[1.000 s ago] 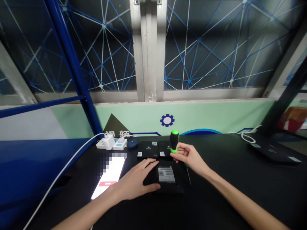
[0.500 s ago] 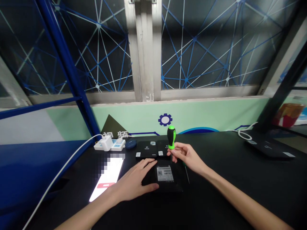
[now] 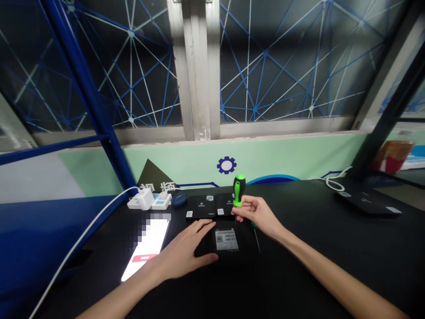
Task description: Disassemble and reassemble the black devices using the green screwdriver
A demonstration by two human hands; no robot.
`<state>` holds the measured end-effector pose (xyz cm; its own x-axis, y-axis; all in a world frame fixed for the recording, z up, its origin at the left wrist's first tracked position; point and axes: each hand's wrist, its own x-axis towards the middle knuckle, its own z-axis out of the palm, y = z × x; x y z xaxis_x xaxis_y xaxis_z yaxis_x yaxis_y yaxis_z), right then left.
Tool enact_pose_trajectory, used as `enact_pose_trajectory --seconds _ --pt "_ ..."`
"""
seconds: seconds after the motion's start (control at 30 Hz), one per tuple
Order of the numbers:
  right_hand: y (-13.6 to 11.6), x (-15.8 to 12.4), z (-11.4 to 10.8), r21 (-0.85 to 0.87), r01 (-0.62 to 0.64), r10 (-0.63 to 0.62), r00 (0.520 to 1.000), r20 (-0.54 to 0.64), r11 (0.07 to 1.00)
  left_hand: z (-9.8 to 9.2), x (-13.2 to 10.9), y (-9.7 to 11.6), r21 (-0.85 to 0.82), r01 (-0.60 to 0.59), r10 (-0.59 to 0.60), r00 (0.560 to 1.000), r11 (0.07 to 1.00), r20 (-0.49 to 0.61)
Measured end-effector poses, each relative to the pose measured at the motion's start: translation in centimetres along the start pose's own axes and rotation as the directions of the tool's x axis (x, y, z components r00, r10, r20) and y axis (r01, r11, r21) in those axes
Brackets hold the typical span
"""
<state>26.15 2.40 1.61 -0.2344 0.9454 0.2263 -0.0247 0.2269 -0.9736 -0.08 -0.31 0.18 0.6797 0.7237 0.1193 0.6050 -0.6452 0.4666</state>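
A black-and-green screwdriver (image 3: 238, 190) stands nearly upright in the pinched fingers of my right hand (image 3: 257, 215). Its thin shaft points down at the far right corner of a flat black box (image 3: 229, 259); I cannot tell whether the tip sits in a screw. A white printed label (image 3: 226, 240) is on the box's upper face. Fingers stretched and thumb spread, my left hand (image 3: 191, 248) rests along the box's left side. Just right of the box lies a second screwdriver (image 3: 257, 239) with a dark green handle, partly behind my right hand.
Two similar black boxes (image 3: 201, 207) lie behind, near the wall. A lit phone (image 3: 148, 248), a white power strip (image 3: 162, 201) with a charger, and a dark blue rounded object (image 3: 179, 200) are at left. Another black device (image 3: 370, 204) and a white cable (image 3: 334, 185) lie at right.
The screwdriver's handle has turned about its axis in my right fingers, its green stripe now facing left. My left hand keeps its place on the box. The whole view has shifted slightly.
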Motion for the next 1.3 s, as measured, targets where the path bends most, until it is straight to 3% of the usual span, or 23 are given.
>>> enact_pose_trajectory --seconds 0.63,0.9,1.03,1.3 --pt "-0.3 -0.2 -0.3 -0.013 0.080 -0.080 0.996 0.048 0.997 -0.1 0.0 0.0 -0.006 -0.002 0.002 1.000 1.000 0.001" --pt "-0.4 0.0 -1.2 0.023 0.140 -0.139 0.989 -0.051 0.990 -0.1 -0.1 0.1 -0.004 -0.001 0.001 1.000 1.000 -0.006" --pt "-0.4 0.0 -1.6 0.103 0.120 -0.115 0.992 -0.057 0.987 0.2 -0.2 -0.4 0.008 0.025 -0.025 1.000 1.000 -0.004" --pt "-0.6 -0.3 -1.3 0.160 0.020 -0.027 0.999 0.040 0.987 0.5 -0.4 -0.9 -0.022 0.110 -0.109 0.993 0.994 0.040"
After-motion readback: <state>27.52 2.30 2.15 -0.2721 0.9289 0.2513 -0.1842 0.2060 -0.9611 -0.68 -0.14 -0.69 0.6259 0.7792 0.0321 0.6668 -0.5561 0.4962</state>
